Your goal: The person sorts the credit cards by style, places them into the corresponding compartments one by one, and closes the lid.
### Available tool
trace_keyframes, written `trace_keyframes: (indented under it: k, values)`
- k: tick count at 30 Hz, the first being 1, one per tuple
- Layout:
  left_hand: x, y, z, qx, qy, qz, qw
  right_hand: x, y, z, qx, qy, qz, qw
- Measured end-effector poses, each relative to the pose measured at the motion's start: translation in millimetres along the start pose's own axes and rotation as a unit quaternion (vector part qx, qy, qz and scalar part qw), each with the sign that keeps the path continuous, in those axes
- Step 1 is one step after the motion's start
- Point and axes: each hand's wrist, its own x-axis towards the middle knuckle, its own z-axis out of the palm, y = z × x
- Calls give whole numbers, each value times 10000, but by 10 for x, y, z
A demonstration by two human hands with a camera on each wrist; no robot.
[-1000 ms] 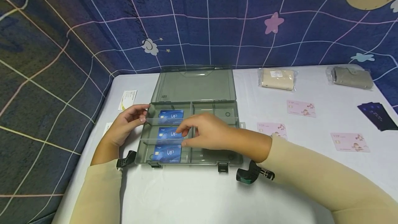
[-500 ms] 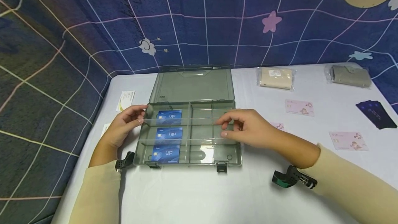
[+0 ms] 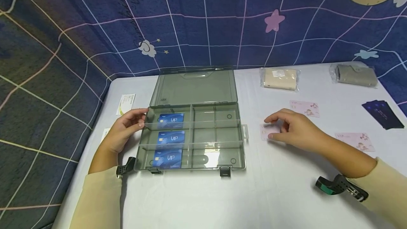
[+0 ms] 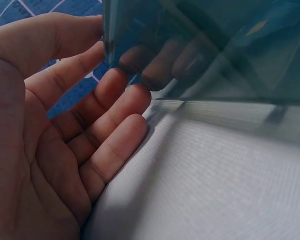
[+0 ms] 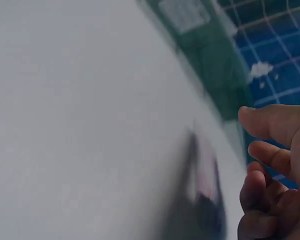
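A smoky grey plastic box (image 3: 242, 140) lies open on the white table, its lid (image 3: 194, 87) laid back. Three blue VIP cards (image 3: 171, 138) fill the compartments of its left column; the other compartments hold nothing. My left hand (image 3: 127, 128) grips the box's left wall, thumb along the rim and fingers against the outside; the left wrist view shows this hand (image 4: 90, 125) against the box (image 4: 215, 50). My right hand (image 3: 294, 128) hovers arched over a pink card (image 3: 265, 131) just right of the box, fingertips at its edges. The right wrist view is blurred, its fingers (image 5: 270, 155) loosely spread.
Two more pink cards (image 3: 304, 108) (image 3: 354, 141) lie to the right, with a fan of dark blue cards (image 3: 383, 114) beyond. A wrapped beige wallet (image 3: 279, 78) and a grey one (image 3: 354, 74) sit at the back. A white card (image 3: 126, 103) lies left of the box.
My right hand left the box's left column, crossed over the box to the right and came down on the pink card beside it. The left hand stayed on the box wall.
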Motion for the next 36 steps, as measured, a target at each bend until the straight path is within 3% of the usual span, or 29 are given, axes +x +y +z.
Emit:
trace_keyframes:
  k: [6, 10, 22, 28, 36]
  values:
    - [-8, 0, -1, 19, 42, -44, 10000, -101, 216, -115, -904, 122, 9, 9958]
    - [-14, -2, 1, 29, 64, -59, 10000, -122, 269, -132, -1204, 20, 127, 9926]
    - [-10, 14, 8, 123, 72, -80, 9999, -42, 250, -117, -1323, -264, 341, 9903]
    - [-7, -6, 3, 113, 51, -72, 9999, -2, 220, -192, -1126, -384, 492, 9917]
    - [3, -10, -6, 125, 54, -34, 9999, 42, 204, -338, -846, -418, -145, 9954]
